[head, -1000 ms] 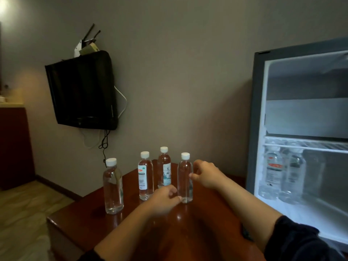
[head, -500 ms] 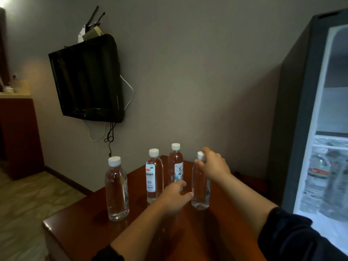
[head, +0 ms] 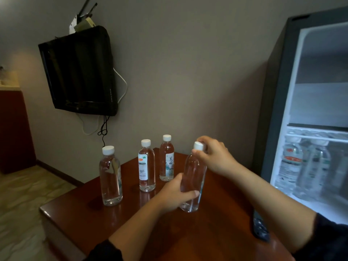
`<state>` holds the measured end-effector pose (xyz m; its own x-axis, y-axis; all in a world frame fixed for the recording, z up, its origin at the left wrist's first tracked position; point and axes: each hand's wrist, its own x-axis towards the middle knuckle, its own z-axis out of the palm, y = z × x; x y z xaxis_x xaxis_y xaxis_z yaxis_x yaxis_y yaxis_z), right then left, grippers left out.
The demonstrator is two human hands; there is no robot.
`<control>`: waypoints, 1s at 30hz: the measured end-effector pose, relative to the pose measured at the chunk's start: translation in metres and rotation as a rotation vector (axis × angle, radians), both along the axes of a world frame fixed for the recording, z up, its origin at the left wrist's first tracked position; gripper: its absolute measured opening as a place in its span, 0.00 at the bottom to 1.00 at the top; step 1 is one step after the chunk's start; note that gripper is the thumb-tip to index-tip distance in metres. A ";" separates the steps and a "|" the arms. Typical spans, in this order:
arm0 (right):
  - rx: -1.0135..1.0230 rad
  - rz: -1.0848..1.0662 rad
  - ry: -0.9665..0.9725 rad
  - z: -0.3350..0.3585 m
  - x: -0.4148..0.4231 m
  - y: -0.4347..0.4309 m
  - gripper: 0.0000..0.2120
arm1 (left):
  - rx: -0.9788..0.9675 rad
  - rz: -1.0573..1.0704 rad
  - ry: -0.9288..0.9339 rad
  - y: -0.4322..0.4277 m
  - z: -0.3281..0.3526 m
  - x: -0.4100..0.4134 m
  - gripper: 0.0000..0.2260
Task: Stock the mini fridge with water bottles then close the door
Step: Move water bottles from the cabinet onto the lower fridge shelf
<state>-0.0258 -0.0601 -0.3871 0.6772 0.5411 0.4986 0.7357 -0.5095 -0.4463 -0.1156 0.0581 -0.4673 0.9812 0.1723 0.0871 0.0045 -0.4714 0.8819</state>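
Head view: four bottles (head: 146, 166) on table (head: 94, 213).

Both arms reach forward, the left hand (head: 176, 193) curled in a low sideways grip, the right hand (head: 214, 156) pinching higher.

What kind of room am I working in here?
Probably a hotel room: a wall-mounted TV, an open mini fridge holding bottled water, and complimentary-style water bottles on a small wooden table.
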 end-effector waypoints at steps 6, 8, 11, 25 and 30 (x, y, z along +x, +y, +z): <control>0.128 0.134 -0.031 0.028 -0.025 -0.049 0.06 | -0.142 -0.071 -0.129 -0.030 0.016 -0.022 0.19; 0.152 0.151 -0.023 0.032 -0.033 -0.066 0.06 | -0.175 -0.063 -0.178 -0.047 0.017 -0.029 0.15; 0.183 0.181 0.021 0.031 -0.043 -0.091 0.09 | -0.181 -0.034 -0.226 -0.073 0.016 -0.038 0.15; 0.215 0.016 0.417 -0.003 -0.069 -0.222 0.15 | -0.021 0.160 -0.282 -0.211 0.000 -0.028 0.21; 0.073 -0.203 0.287 -0.019 -0.069 -0.247 0.22 | -0.073 0.125 -0.257 -0.248 -0.005 -0.007 0.30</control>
